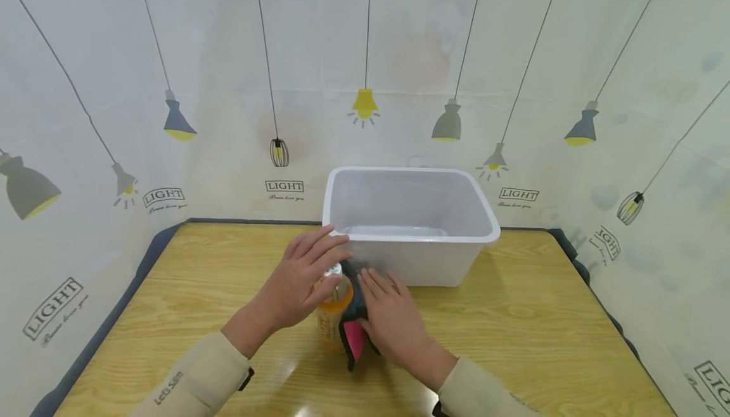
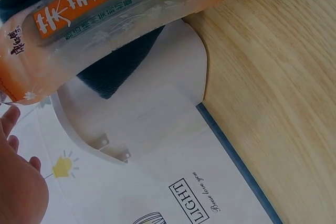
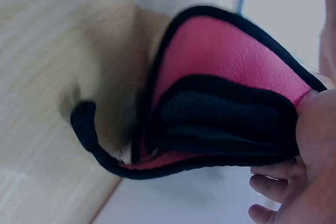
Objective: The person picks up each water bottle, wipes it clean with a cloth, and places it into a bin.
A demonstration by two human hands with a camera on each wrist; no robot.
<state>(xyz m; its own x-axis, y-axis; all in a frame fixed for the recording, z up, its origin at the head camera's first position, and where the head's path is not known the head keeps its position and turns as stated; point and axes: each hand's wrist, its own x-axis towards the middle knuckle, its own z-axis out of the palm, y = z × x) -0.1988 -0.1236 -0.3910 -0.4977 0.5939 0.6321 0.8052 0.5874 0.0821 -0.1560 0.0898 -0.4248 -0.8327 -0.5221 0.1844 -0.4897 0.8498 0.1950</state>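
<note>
A drink bottle [image 1: 329,323] with an orange label and white cap stands upright on the table. Over its top is my left hand [image 1: 302,274], fingers stretched out past the cap and thumb in front of the neck. Leaning upright against the bottle's right side is a dark pot holder [image 3: 226,51] with pink lining, black edging and a hanging loop. My right hand [image 1: 393,315] holds it by its edge, thumb at the pink side and fingers along the dark outside. In the left wrist view the bottle's printed label [image 2: 105,30] fills the upper left, dark cloth behind it.
A white plastic bin [image 1: 410,258] stands open-topped right behind the hands, its near rim [image 1: 422,238] close to my left fingertips. The wooden table [image 1: 542,322] ends at a backdrop [image 1: 217,170] printed with lamps.
</note>
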